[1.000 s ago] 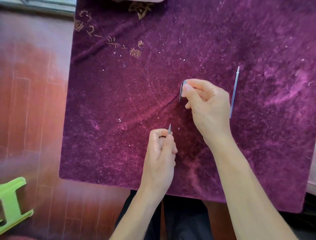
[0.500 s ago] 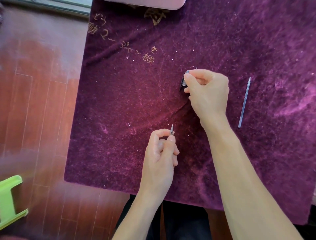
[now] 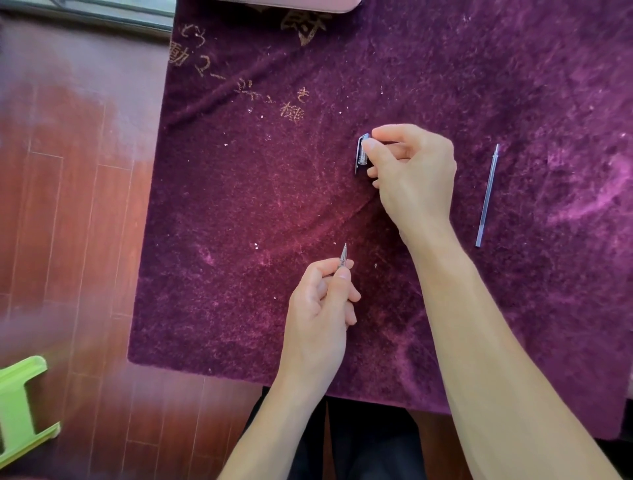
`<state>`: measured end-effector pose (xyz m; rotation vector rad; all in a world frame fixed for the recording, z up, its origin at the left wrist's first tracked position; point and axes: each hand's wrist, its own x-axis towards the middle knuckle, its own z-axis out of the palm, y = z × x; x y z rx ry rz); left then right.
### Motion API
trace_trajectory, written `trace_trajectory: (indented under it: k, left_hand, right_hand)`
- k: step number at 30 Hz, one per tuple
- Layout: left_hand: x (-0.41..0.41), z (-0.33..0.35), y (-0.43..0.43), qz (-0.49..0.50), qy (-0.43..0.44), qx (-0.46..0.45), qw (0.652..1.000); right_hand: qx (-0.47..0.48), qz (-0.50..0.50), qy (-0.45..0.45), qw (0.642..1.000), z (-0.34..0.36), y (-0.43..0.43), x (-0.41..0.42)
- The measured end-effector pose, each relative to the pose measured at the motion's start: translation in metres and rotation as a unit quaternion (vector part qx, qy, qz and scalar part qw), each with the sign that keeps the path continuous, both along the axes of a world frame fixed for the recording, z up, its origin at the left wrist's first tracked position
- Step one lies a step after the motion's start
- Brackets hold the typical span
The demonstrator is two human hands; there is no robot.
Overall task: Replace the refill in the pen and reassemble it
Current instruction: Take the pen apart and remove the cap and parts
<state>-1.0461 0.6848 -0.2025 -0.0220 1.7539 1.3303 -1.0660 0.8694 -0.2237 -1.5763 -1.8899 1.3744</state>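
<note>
My left hand grips the pen low over the purple cloth; only its metal tip shows above my fingers, pointing away from me, and the barrel is hidden in my fist. My right hand pinches the clear pen cap with its clip, held upright above and right of the pen tip. A thin translucent refill lies loose on the cloth to the right of my right hand, apart from both hands.
The purple velvet cloth with gold lettering covers the table. Its left edge drops to a red wooden floor. A green plastic stool stands at the lower left. A pale object's edge shows at the top.
My right hand with the cap has shifted left, away from the refill on the cloth. The view has drifted, and my left hand keeps the pen in the same grip.
</note>
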Motion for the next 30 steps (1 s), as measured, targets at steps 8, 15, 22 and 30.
trace_trajectory:
  k: [8,15,22,30]
  left_hand:
    - [0.0,0.007,0.002,-0.026,0.003,0.018,1.0]
    - [0.008,0.006,0.008,-0.038,-0.005,0.03,0.999]
    - [0.021,0.002,0.011,-0.054,-0.009,0.037,0.998]
    - [0.029,0.003,0.01,-0.062,0.009,0.032,0.998]
  right_hand:
    - [-0.076,-0.027,0.093,0.992,0.026,-0.019,0.054]
    - [-0.164,0.036,0.075,0.983,0.023,-0.055,0.108]
    - [-0.197,0.038,0.075,0.977,0.021,-0.06,0.125]
    - [-0.196,0.041,0.056,0.978,0.022,-0.059,0.133]
